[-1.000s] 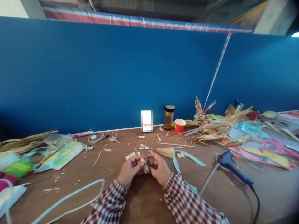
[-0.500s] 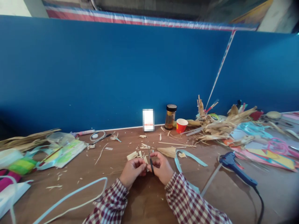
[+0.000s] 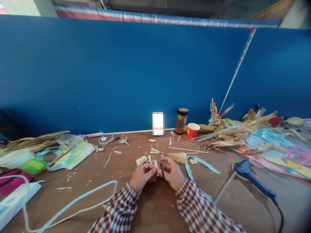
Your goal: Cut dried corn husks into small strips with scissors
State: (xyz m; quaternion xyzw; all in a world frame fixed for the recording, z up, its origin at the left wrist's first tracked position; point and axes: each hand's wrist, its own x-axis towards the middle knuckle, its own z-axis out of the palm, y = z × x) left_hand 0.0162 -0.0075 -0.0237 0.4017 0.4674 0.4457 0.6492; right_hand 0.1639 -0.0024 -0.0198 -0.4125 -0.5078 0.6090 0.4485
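My left hand [image 3: 143,177] is closed in a pinch, its fingertips at the lower end of a small pale strip [image 3: 155,163], which looks like husk. My right hand [image 3: 172,173] is closed around a slim tool [image 3: 162,170] with a black handle and a thin pointed metal end. The tool tilts up and away from me, and its exact kind is unclear. Both hands' fingertips nearly meet low over the brown table [image 3: 155,207]. Just beyond them lie pale cut pieces [image 3: 141,160] and a pointed dry husk [image 3: 177,157].
A blue glue gun [image 3: 254,178] lies right, its cord trailing toward me. Behind stand a black-lidded jar [image 3: 180,123] and a red paper cup [image 3: 193,130]. Dried husks [image 3: 233,132] pile up at right. A white cable [image 3: 80,191] loops at left near a power strip [image 3: 17,205].
The view has turned slightly left, so everything sits a little further right in the picture. Both hands keep nearly the same pose, still close together with the pointed tool in the right one.
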